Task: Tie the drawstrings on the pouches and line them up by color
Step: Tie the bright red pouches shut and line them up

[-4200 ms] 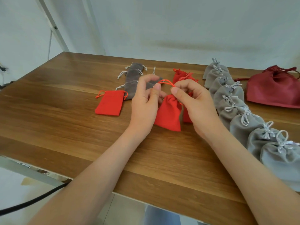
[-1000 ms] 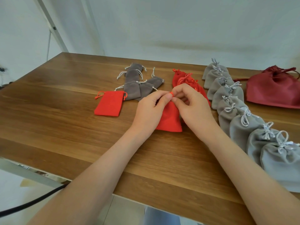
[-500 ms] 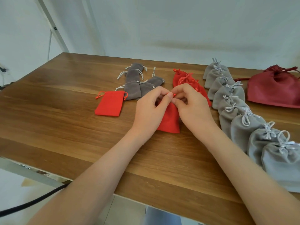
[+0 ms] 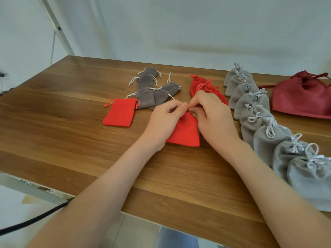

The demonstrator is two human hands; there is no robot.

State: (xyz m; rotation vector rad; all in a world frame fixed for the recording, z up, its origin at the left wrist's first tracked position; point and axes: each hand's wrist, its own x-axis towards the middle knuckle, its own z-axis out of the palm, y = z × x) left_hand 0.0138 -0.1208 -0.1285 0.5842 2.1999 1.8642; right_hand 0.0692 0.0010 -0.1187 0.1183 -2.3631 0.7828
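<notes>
Toward the left of the frame, on the wooden table, 1 flat red pouch lies with open mouth and loose cords, so it is not yet tied. Just right of it and higher, a heap of about 5 dark grey pouches also has loose white cords. At the centre, the left hand and the right hand meet over the red pouch, whose bottom rests on the table; thumbs and fingertips of both are curled narrow and pinch its gathered mouth, so I judge this knot is in work. Behind the right hand lie some tied red pouches. Further right, a row of about 9 light grey pouches carries bows and looks finished. At the far right lies 1 big dark red bag.
</notes>
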